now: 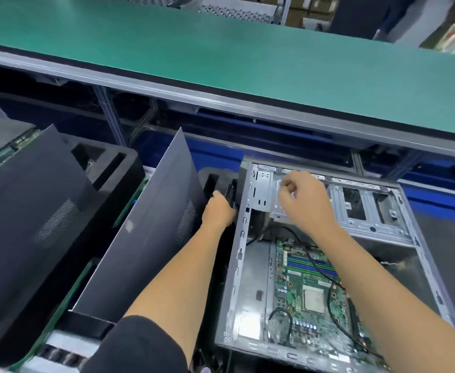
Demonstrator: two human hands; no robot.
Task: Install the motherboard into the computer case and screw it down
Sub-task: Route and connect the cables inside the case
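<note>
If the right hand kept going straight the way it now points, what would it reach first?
Probably the silver drive bracket at the far end of the computer case; the right hand is curled just above it, though the depth is unclear.

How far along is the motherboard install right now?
Done: the motherboard already lies inside the open case. In hand: the left hand grips the case's outer edge, the right hand reaches over the drive bay. Left: screwing down; no screwdriver is visible.

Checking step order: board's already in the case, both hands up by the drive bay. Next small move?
Probably bring the right hand down from the drive cage to the motherboard and clear the black cables lying across it: no screwdriver is visible, and the left hand grips the case outside.
</note>
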